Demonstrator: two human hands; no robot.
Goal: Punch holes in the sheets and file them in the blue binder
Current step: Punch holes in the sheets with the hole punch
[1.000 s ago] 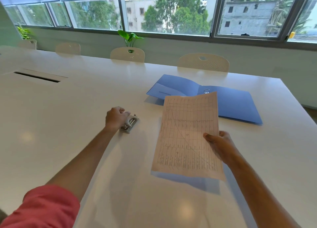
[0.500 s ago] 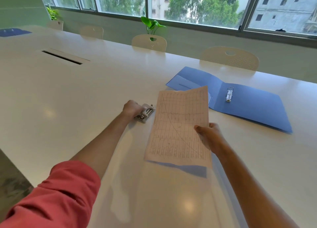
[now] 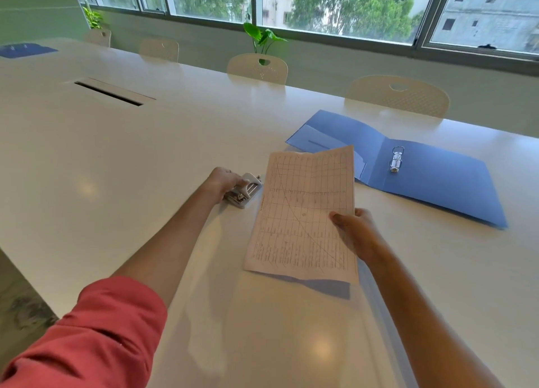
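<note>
Since the earlier moment, we are seeing little shift between hands and objects: our left hand [image 3: 223,180] is still sitting on the hole punch [image 3: 243,193], our right hand [image 3: 354,230] is still holding the sheet [image 3: 303,212], and mostly our view has swung left, so the blue binder [image 3: 437,180] now sits further right in the picture and a second blue folder [image 3: 23,50] is showing at the far left end of the surface [image 3: 116,160].

We are holding the sheet, printed with a grid and a diagonal line, lifted above the surface and casting a shadow beneath its near edge. Our right-hand fingers are clamping its right edge, thumb on top and the rest hidden underneath. Its left edge is hanging just beside the hole punch, though we cannot tell whether it is touching it.

We are curling our left-hand fingers over the left side of the hole punch, which is resting on the surface.

Beyond the sheet, the blue binder is lying open and flat, its metal rings [image 3: 396,161] standing up near the spine; the sheet's top edge is overlapping the binder's left cover in our view.

Pale chairs [image 3: 258,68] are lining the far side, a leafy plant [image 3: 264,39] is rising behind one, and windows [image 3: 335,5] are showing trees and buildings. Our left arm is wearing a red sleeve [image 3: 87,338].
</note>
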